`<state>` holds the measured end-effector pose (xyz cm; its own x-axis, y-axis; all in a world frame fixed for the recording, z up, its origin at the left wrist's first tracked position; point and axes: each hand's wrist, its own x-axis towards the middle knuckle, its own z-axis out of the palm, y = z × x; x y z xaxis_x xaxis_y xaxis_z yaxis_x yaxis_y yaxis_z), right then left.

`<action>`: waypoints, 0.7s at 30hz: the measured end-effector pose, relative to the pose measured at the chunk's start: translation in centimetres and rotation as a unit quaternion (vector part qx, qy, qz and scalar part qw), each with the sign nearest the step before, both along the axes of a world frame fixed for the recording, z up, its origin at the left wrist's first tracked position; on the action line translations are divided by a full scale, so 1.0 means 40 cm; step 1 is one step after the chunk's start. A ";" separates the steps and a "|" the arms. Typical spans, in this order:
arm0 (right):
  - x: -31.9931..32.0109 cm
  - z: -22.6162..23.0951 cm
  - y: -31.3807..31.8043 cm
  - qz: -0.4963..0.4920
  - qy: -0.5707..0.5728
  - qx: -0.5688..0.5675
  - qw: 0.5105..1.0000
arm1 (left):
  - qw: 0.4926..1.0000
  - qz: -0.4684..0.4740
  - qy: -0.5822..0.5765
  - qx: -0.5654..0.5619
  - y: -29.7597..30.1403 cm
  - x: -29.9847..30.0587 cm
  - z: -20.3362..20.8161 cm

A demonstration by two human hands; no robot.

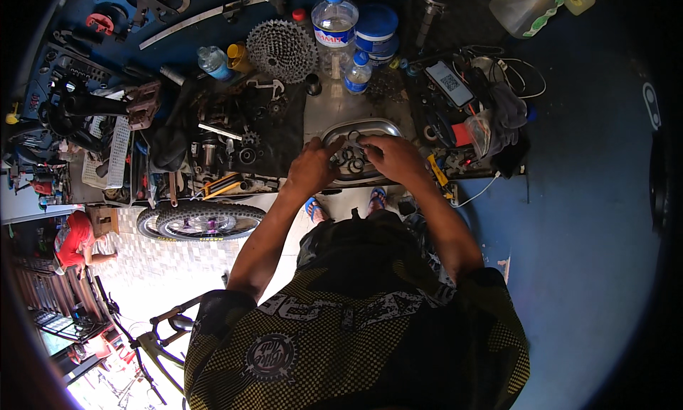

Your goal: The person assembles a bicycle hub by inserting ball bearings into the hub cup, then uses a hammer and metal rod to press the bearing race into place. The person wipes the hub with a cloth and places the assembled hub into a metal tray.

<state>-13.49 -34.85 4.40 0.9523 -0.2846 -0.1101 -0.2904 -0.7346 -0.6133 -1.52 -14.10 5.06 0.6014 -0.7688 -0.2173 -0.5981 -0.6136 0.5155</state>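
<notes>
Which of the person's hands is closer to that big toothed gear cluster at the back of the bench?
The left. The left hand lies almost straight below the gear cluster, at the metal tray's left edge. The right hand is over the tray, farther off to the right.
</notes>
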 end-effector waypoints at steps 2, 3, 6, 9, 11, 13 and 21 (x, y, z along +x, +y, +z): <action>-0.009 0.015 -0.005 -0.012 0.008 0.006 1.000 | 1.000 0.005 -0.016 0.015 0.011 0.015 -0.018; -0.013 0.031 -0.007 -0.021 0.011 0.001 1.000 | 0.999 0.007 -0.024 0.022 0.014 0.021 -0.021; -0.015 0.036 -0.022 -0.028 0.023 -0.021 0.999 | 1.000 0.017 -0.014 0.005 0.019 0.028 -0.024; -0.008 0.035 -0.025 -0.025 0.027 -0.033 0.999 | 1.000 0.023 -0.003 -0.005 0.018 0.028 -0.013; 0.005 0.035 -0.022 -0.013 0.040 -0.041 0.998 | 0.999 0.036 0.010 -0.020 0.027 0.024 -0.002; 0.025 0.027 -0.015 0.009 0.065 -0.050 0.997 | 0.998 0.049 0.027 -0.038 0.042 0.019 -0.003; 0.141 -0.105 0.049 0.053 0.118 -0.133 0.983 | 0.986 0.084 0.061 -0.133 0.146 -0.057 -0.027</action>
